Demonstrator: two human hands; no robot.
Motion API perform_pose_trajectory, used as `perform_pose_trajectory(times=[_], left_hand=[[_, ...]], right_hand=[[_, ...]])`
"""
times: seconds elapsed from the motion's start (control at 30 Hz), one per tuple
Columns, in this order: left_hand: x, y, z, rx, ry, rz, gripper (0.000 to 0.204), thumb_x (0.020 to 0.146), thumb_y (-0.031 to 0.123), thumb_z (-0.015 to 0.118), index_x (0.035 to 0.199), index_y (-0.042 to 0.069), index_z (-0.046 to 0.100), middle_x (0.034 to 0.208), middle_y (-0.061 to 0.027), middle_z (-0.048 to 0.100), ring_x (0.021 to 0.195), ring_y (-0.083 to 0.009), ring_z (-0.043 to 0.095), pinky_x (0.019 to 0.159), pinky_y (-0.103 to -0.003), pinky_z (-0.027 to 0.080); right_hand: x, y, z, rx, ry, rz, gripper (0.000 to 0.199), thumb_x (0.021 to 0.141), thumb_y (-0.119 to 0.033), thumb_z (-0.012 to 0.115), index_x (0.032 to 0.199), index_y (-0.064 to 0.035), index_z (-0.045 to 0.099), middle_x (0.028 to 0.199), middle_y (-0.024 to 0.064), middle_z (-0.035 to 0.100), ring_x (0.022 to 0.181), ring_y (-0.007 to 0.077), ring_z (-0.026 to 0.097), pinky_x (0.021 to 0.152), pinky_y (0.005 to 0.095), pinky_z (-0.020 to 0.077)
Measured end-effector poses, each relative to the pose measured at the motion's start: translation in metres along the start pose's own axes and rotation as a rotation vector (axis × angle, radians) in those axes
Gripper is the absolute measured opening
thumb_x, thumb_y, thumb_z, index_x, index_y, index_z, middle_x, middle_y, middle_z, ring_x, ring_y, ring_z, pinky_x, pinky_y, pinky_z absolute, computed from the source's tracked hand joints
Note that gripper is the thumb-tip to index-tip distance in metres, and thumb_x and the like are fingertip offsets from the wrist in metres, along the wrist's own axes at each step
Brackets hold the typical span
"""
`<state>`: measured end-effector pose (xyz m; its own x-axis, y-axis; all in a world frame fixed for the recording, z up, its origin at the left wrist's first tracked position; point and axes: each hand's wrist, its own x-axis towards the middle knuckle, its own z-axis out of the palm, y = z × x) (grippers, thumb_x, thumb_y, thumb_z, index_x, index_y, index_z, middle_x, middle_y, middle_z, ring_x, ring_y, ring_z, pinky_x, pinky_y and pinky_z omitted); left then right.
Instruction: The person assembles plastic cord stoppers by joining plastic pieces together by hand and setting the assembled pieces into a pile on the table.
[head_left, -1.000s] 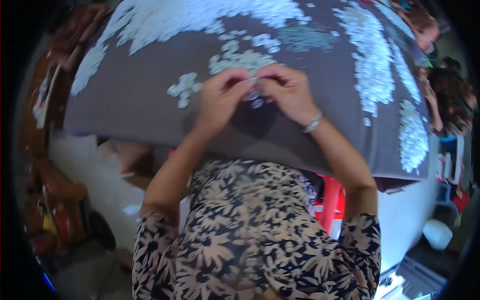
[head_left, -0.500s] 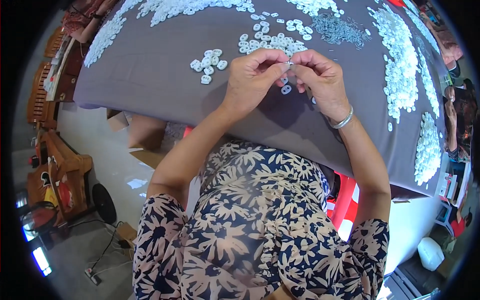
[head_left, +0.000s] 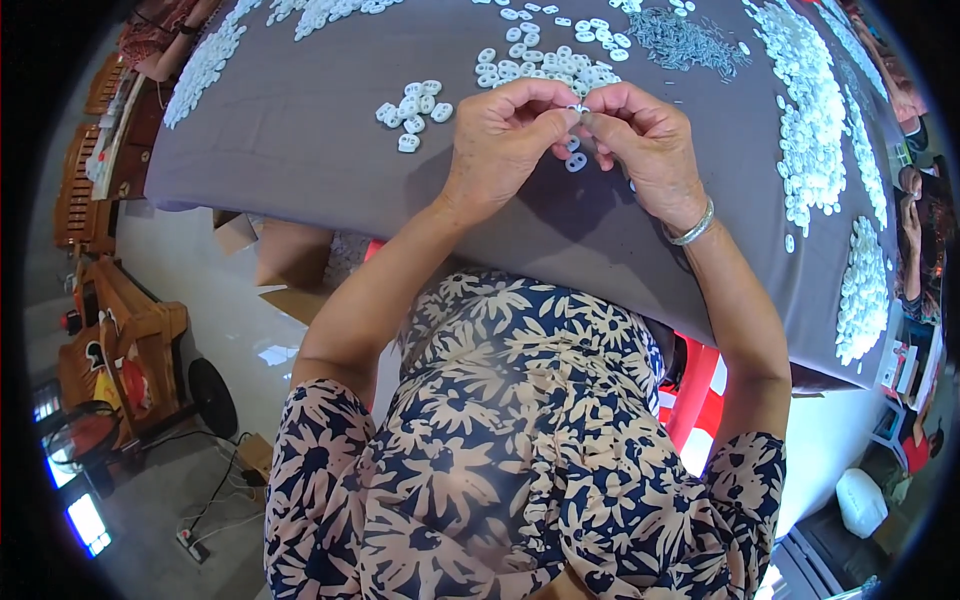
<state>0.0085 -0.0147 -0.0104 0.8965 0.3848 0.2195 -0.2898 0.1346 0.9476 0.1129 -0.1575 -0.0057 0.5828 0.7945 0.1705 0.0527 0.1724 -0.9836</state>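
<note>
Nearest us, we are seeing the patterned garment [head_left: 470,400], with the forearms reaching over the edge of the dark cloth [head_left: 300,150]; a bracelet [head_left: 692,222] is circling the right wrist. Ahead of it, the left hand [head_left: 505,140] is pinching, thumb and forefinger brought together at the tips, and the right hand [head_left: 645,140] is facing it in a matching pinch. Between their fingertips they are sharing a small pale piece [head_left: 578,109], mostly hidden, so we are not making out its shape. Just under the fingers, two-holed white pieces [head_left: 575,161] are showing; we cannot tell whether they are hanging from the grip or lying on the cloth.

We are judging the step in hand to be fine two-handed work on that held piece. The next move, as we are reading it, is calling for steady fingertips and a light, even pinch, since a small part could be slipping away easily.

Farther off, a small cluster [head_left: 412,105] is lying to the left, a larger cluster [head_left: 545,68] just beyond the hands, then a heap of thin grey pins [head_left: 685,42]. A long white pile [head_left: 808,130] is stretching along the right.
</note>
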Motion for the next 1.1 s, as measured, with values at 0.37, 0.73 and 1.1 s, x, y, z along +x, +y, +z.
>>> perform_pose_trajectory(times=[0.37,0.73,1.1], left_hand=[[0.004,0.011,-0.017,0.178,-0.110,-0.043,0.013,0.088,0.003,0.063,0.099,-0.001,0.068,0.087,-0.0047,0.068,0.076,-0.0082,0.062,0.066,-0.022,0.052],[0.005,0.018,-0.017,0.266,-0.180,-0.098,0.010,0.085,0.002,0.065,0.094,0.000,0.067,0.081,-0.0039,0.067,0.071,-0.0071,0.062,0.062,-0.022,0.051],[0.000,0.004,-0.003,-0.023,-0.127,-0.093,0.005,0.085,-0.001,0.063,0.090,-0.001,0.064,0.076,-0.0034,0.062,0.064,-0.0083,0.058,0.060,-0.022,0.049]], right_hand=[[-0.002,0.011,0.008,-0.110,0.035,-0.125,0.007,0.090,-0.005,0.059,0.095,-0.0018,0.064,0.079,-0.0021,0.063,0.062,0.0008,0.052,0.053,0.0164,0.0417],[0.002,-0.010,-0.007,-0.362,-0.104,-0.073,0.006,0.088,-0.005,0.062,0.092,-0.0020,0.065,0.075,-0.0057,0.060,0.064,-0.0005,0.049,0.056,0.0173,0.0399],[0.023,-0.020,-0.117,-1.015,-0.014,-0.095,0.011,0.085,-0.005,0.064,0.096,-0.0034,0.064,0.082,0.0002,0.064,0.071,0.0082,0.056,0.065,0.0259,0.0468]])
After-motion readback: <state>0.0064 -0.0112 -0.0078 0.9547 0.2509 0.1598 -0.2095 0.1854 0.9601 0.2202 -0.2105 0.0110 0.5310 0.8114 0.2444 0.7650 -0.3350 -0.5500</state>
